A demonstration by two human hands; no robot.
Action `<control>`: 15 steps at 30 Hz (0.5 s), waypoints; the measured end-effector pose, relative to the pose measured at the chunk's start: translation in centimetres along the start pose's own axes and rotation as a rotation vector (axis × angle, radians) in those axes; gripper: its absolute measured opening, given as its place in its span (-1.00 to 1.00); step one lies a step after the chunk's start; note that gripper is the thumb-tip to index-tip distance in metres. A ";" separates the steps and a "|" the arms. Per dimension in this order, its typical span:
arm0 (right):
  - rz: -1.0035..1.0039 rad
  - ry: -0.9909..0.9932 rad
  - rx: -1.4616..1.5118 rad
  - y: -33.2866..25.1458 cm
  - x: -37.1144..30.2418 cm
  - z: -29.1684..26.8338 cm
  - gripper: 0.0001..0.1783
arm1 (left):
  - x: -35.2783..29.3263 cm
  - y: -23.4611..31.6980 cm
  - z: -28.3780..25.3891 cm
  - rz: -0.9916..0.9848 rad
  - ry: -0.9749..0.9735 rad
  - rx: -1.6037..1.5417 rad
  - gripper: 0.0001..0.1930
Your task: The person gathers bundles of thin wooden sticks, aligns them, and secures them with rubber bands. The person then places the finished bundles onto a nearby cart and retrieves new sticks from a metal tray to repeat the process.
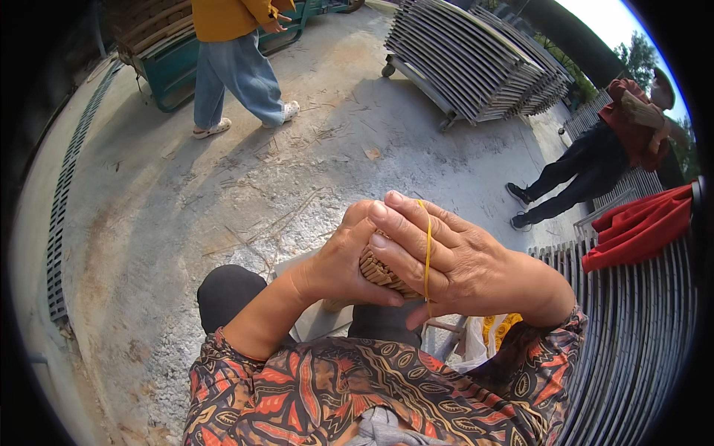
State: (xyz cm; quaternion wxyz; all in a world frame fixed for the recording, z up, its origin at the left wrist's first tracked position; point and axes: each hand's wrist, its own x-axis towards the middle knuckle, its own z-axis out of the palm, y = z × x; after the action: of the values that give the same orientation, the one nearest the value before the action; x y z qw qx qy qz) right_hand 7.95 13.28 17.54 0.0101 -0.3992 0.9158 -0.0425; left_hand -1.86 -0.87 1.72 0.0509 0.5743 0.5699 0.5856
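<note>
In front of my lap, my left hand (338, 256) is wrapped round a tight bundle of thin brown sticks (378, 269), whose cut ends face me. Over the bundle's right side lies my right hand (476, 264), its fingers straight and pressed together, touching the left fingers. A yellow rubber band (428, 249) is stretched round the right fingers. The bundle's far part is hidden behind my hands. Below the right wrist, a whitish plastic bag (473, 343) holds yellow rubber bands (503, 328).
Stacked metal racks (617, 342) stand close on my right, a red cloth (636, 227) over them. A wheeled rack stack (461, 63) is ahead. One person (238, 70) stands by a green cart (167, 78), another (595, 152) at right. A drain grate (67, 193) runs along the left.
</note>
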 end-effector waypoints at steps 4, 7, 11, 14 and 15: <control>-0.183 -0.078 -0.234 -0.5 1.4 0.6 -0.32 | 0.5 0.0 1.2 0.235 0.142 0.319 -0.16; -0.265 -0.109 -0.494 -1.4 2.3 1.4 -0.41 | 0.0 -0.6 1.9 0.253 0.207 0.451 -0.08; -0.291 -0.262 -0.639 -2.2 3.4 2.8 -0.43 | -0.7 -0.6 2.0 0.209 0.274 0.490 -0.05; -0.204 -0.406 -0.829 -3.3 3.0 2.5 -0.47 | 0.0 0.4 3.0 0.207 0.277 0.257 -0.14; -0.206 -0.458 -0.837 -3.4 3.5 2.3 -0.45 | -0.3 0.0 2.7 0.215 0.260 0.277 -0.15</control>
State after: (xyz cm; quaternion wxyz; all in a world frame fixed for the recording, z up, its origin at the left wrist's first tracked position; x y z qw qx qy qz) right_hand 8.18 8.23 15.65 0.0457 -0.4566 0.7844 0.4174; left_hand 0.17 0.56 0.69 -0.1652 0.5530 0.5821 0.5727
